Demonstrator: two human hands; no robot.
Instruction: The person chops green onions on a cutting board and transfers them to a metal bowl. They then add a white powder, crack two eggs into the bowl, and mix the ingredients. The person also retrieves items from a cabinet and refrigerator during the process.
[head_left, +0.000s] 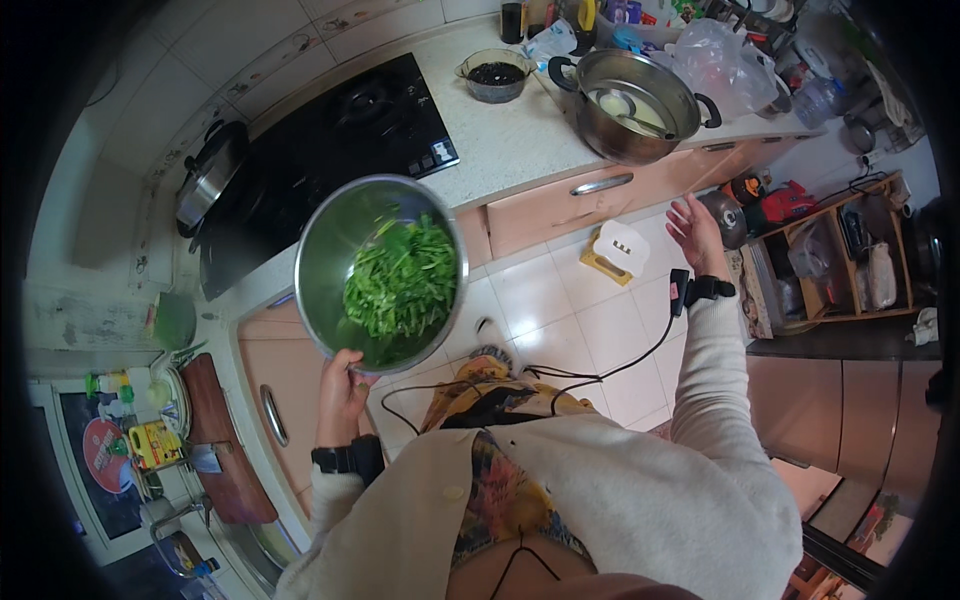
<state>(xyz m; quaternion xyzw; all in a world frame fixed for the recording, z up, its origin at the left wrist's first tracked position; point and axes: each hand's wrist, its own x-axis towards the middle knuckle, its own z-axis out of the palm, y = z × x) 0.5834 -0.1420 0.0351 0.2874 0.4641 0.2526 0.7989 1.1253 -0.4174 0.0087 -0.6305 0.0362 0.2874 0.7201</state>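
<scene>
My left hand (346, 390) grips the near rim of a large stainless steel bowl (319, 225), tilted and held in the air in front of the hob. Chopped leafy greens (405, 277) lie inside it. My right hand (694, 229) is raised over the floor at the right, fingers apart and holding nothing. Beyond it on the counter stands a big steel pot (637, 146) with black handles, a pale liquid and a ladle (641, 124) inside. A glass bowl (499, 79) of dark contents sits between the pot and the hob.
A black glass hob (352, 135) carries a lidded steel pot (210, 184) at its far left. A small stool (615, 251) stands on the tiled floor. Plastic bags (720, 67) and bottles crowd the counter's right. A wooden shelf (840, 255) is at right, a cutting board (225, 450) at left. A cable (637, 364) hangs from my right wrist.
</scene>
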